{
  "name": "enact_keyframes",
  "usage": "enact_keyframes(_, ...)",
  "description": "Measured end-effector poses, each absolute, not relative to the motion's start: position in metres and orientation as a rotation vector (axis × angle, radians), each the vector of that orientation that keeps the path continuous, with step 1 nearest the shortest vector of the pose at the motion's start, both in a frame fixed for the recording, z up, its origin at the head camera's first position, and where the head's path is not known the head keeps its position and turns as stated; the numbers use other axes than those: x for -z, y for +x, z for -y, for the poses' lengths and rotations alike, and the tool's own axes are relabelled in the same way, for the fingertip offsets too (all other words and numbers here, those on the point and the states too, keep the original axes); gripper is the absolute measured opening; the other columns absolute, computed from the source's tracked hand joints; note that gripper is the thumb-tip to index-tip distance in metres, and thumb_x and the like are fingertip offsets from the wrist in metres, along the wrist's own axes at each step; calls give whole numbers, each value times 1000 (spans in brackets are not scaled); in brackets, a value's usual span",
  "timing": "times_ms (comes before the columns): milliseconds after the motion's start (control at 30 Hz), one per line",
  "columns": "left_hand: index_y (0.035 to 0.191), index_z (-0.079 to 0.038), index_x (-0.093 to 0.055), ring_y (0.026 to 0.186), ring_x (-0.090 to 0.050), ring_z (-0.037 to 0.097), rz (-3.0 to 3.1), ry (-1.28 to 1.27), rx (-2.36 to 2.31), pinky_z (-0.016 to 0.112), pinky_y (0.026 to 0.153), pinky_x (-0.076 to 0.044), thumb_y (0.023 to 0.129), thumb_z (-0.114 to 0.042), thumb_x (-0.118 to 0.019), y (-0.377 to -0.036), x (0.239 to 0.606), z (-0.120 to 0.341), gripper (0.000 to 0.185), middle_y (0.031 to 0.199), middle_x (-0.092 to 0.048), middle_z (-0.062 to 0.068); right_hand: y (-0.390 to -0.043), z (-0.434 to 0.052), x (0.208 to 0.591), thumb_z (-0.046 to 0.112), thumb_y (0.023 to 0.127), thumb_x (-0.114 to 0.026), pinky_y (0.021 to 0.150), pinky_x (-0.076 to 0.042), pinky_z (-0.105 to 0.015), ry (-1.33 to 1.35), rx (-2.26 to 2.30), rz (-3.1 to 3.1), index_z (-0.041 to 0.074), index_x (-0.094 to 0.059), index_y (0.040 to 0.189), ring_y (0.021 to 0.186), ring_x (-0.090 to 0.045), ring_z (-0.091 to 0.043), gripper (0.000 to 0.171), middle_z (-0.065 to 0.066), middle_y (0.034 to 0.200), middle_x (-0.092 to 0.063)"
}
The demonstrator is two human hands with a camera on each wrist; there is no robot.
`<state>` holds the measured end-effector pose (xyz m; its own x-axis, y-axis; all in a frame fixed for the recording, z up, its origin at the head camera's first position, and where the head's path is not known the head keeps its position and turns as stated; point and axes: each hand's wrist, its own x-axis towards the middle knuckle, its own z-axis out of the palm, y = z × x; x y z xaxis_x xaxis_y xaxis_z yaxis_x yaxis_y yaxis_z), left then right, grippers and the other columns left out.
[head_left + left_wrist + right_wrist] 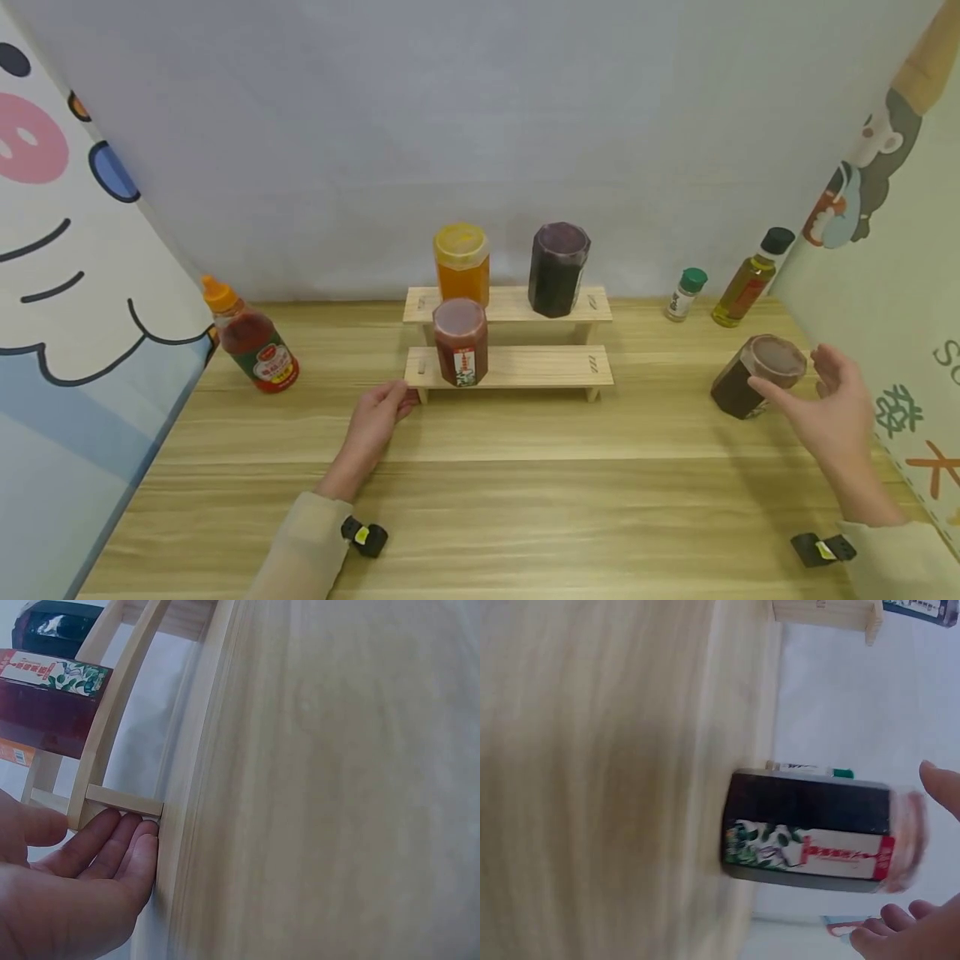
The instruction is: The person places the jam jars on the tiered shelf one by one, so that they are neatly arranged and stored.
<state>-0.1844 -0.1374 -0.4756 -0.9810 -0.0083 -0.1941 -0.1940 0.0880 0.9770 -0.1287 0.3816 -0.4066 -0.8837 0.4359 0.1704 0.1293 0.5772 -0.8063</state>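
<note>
Dark sauce jar stands on the desk near its right edge, not yet gripped; right hand fingers spread open around it. Left hand fingers rest straight against the wooden rack.

I see the dark brown jar at about four o'clock on the wooden table, standing upright with a translucent pinkish lid and a label with green leaves and red print. My right hand is spread around it, fingers relaxed, not quite closing. The two-tier wooden rack sits at twelve o'clock; my left hand touches its lower tier's left leg at about ten o'clock.
</note>
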Motion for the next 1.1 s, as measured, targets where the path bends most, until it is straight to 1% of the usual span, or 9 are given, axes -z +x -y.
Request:
enact_keyframes(67,125,9,-53,112,-56,30,-2212,-208,-2021,36,100,-46,102,-18,-38,-184,475,138,39,121,-57,25,-129,-386,411,29,81,-74,115,-25,-29,-475,-1229,2501,9,-18,149,140,-25,-26,90,-18,152,-23)
enact_keyframes(100,125,9,-52,112,-56,30,-2210,-209,-2022,36,100,-46,102,-18,-38,-184,475,138,39,122,-57,25,-129,-389,414,30,81,-73,113,-27,-23,-481,-1238,2530,9,-17,150,139,-26,-29,91,-19,152,-23)
enact_keyframes(200,124,9,-53,112,-56,30,-2208,-215,-2025,36,100,-46,102,-19,-38,-184,475,138,39,122,-57,25,-131,-395,424,32,82,-72,95,-39,-8,-463,-1281,2590,11,-22,149,132,-39,-19,86,-13,149,-34)
enact_keyframes(300,124,8,-54,112,-56,29,-2211,-225,-2026,36,99,-47,102,-19,-39,-184,475,138,38,121,-57,24,-135,-399,434,29,80,-75,69,-44,-4,-424,-1327,2584,19,-41,137,105,-54,-1,67,5,123,-57)
enact_keyframes(400,123,9,-54,112,-56,30,-2211,-225,-2032,36,99,-47,102,-19,-39,-185,475,138,38,121,-57,25,-140,-401,441,26,77,-78,58,-45,-9,-379,-1336,2554,21,-52,112,76,-52,6,44,20,88,-55)
enact_keyframes(567,123,9,-54,112,-56,30,-2216,-227,-2032,36,100,-46,102,-19,-39,-184,474,138,39,121,-57,25,-142,-403,445,30,76,-79,54,-44,-13,-378,-1266,2591,26,-49,98,67,-51,4,37,20,77,-52)
enact_keyframes(867,122,11,-54,114,-55,32,-2218,-209,-2048,38,100,-46,102,-20,-39,-183,475,138,39,122,-56,26,-146,-403,446,34,76,-78,54,-44,-17,-340,-1195,2639,29,-51,106,68,-48,-3,41,13,80,-52)
enact_keyframes(967,123,11,-54,115,-55,33,-2218,-207,-2047,38,100,-46,102,-20,-40,-183,474,138,40,123,-55,27,-147,-402,446,36,75,-79,53,-43,-17,-360,-1154,2639,26,-51,103,66,-48,-4,40,12,77,-51)
enact_keyframes(1100,123,10,-54,115,-55,32,-2208,-220,-2042,36,99,-47,102,-20,-40,-183,473,138,39,123,-56,26,-147,-399,444,38,72,-80,51,-43,-18,-405,-1094,2636,14,-55,93,62,-49,-4,41,11,70,-53)
